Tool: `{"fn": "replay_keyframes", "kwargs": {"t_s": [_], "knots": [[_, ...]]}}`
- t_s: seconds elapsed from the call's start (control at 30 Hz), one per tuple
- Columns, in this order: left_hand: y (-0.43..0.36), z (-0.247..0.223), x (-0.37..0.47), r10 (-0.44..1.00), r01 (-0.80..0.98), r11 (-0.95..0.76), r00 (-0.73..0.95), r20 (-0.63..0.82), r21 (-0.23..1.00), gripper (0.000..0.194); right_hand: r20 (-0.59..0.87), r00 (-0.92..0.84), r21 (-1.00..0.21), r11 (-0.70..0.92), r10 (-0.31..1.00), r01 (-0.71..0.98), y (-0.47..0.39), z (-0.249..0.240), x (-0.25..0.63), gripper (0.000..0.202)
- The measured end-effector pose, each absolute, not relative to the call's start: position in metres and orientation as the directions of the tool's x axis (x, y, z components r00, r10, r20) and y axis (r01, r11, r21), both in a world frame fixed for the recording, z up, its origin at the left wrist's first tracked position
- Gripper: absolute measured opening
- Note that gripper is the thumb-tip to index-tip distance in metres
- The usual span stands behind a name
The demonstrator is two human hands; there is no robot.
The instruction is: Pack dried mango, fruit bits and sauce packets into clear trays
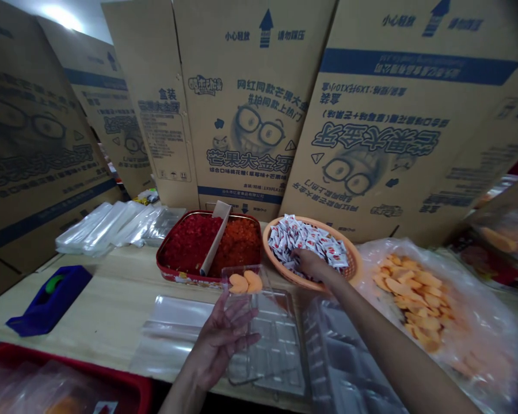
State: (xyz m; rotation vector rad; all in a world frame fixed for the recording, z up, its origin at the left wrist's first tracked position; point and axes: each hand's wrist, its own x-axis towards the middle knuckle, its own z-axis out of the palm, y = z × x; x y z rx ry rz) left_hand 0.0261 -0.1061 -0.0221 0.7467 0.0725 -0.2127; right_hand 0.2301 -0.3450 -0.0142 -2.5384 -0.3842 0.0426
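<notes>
My left hand (225, 339) is palm up near the front of the table, its fingers curled around a clear plastic tray. Two orange, rounded sweets (246, 282) lie at the tray's far end. My right hand (308, 263) reaches into an orange plastic basket (354, 264) of small white sachets with red marks (300, 236). Its fingertips are hidden among the sachets, so their grip does not show. Beneath and right of my left hand lie clear moulded trays (271, 345), and more stacked clear trays (345, 356) stand under my right forearm.
A divided red tin (166, 275) holds dark red and orange-red bits. Loose orange sweets (414, 293) fill an open plastic bag at right. Clear bags (103, 227), a blue tape dispenser (47, 302) and a red bin (144, 394) are at left. Tall cartons (242, 103) wall the back.
</notes>
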Motion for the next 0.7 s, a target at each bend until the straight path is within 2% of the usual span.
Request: {"fn": "replay_keyframes", "kwargs": {"t_s": [0.13,0.27,0.4,0.47,0.53,0.7], "knots": [[-0.1,-0.025,0.025,-0.143,0.215,0.707,0.977,-0.161,0.674,0.077,0.07,0.987,-0.715,-0.682,0.148,0.153,-0.36,-0.013,0.231,0.015],[-0.098,-0.026,0.026,-0.145,0.229,0.706,0.973,-0.18,0.67,0.08,0.061,0.998,-0.864,-0.5,0.022,0.064,-0.371,-0.012,0.226,0.031],[-0.1,-0.025,0.028,-0.167,0.245,0.69,0.969,-0.18,0.681,0.083,0.02,0.999,-0.95,-0.312,0.033,0.029,-0.373,-0.002,0.222,0.042],[-0.102,-0.024,0.03,-0.177,0.244,0.689,0.97,-0.168,0.683,0.081,-0.027,0.994,-0.984,-0.178,0.108,-0.007,-0.369,0.008,0.215,0.047],[-0.103,-0.023,0.03,-0.188,0.241,0.695,0.97,-0.152,0.678,0.079,-0.063,0.966,-0.995,-0.088,0.252,-0.042,-0.36,0.02,0.203,0.049],[-0.104,-0.019,0.029,-0.233,0.235,0.719,0.968,-0.092,0.653,0.075,-0.103,0.741,-0.979,-0.199,0.664,0.043,-0.311,0.048,0.157,0.046]]}}
